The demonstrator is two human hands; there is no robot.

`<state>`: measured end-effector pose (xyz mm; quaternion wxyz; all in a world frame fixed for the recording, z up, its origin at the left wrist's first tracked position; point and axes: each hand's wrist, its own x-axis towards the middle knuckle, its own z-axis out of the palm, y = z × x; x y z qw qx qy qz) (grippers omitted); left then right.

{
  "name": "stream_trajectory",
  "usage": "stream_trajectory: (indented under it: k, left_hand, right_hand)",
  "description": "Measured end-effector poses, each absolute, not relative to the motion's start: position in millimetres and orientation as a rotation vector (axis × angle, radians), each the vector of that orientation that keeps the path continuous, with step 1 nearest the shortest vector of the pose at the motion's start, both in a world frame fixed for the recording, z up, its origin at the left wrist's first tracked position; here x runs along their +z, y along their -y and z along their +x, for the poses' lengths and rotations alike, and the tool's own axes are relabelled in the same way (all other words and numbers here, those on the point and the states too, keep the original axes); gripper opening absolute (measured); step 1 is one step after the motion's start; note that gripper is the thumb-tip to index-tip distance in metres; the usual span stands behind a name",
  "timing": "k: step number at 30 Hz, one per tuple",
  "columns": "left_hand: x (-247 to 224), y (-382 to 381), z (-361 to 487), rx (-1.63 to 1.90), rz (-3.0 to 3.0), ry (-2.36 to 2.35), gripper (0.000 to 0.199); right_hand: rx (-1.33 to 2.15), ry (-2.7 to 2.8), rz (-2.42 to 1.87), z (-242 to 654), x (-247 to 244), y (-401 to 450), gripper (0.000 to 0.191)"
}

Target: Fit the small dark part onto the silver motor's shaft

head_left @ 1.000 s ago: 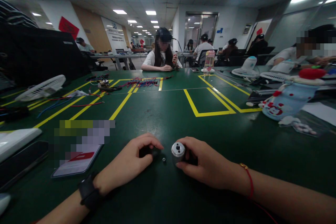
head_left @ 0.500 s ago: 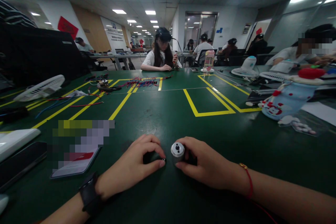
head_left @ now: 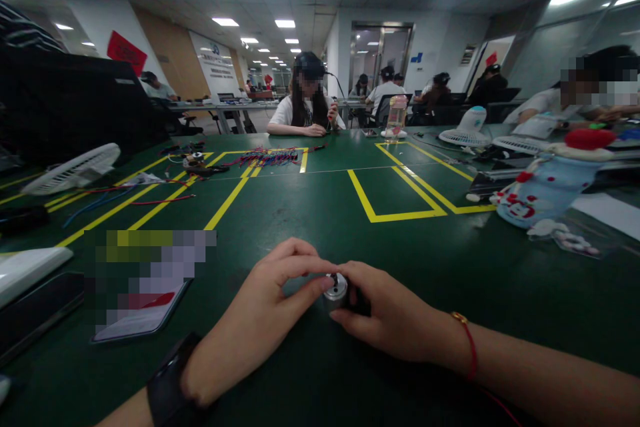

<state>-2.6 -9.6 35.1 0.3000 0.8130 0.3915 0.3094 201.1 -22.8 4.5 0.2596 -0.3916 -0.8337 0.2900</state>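
A short silver metal cylinder [head_left: 336, 291] stands on the green table, its round top facing up with small dark holes. My right hand [head_left: 387, 310] grips it from the right, thumb in front and fingers behind. From the left, my left hand [head_left: 280, 303] reaches over the top, its thumb and index finger pinched at the cylinder's upper face. A small dark piece shows at those fingertips, mostly hidden by them. The left wrist wears a black watch, the right a red cord.
A phone-like flat item [head_left: 145, 320] and white and black objects lie at left. Bundled wires [head_left: 270, 157] lie farther back. A blue cup [head_left: 547, 190] and a small bag [head_left: 575, 240] are at right. Across the table sits a person [head_left: 306, 103].
My left hand has moved right and slightly up, carrying the small piece from beside the cylinder onto its top. My right hand still holds the cylinder in nearly the same place.
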Motion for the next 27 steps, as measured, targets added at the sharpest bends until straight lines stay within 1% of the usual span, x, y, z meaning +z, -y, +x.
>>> stream_trajectory:
  k: [23,27]
  left_hand:
    - [44.4,9.9,-4.0,0.762,2.390,-1.053,0.022]
    - [44.6,10.6,-3.2,0.751,2.391,-1.050,0.022]
  right_hand:
    - [0.761,2.275,-1.044,199.0,5.0,22.1,0.021]
    - [0.752,2.278,-1.052,199.5,4.5,22.2,0.023]
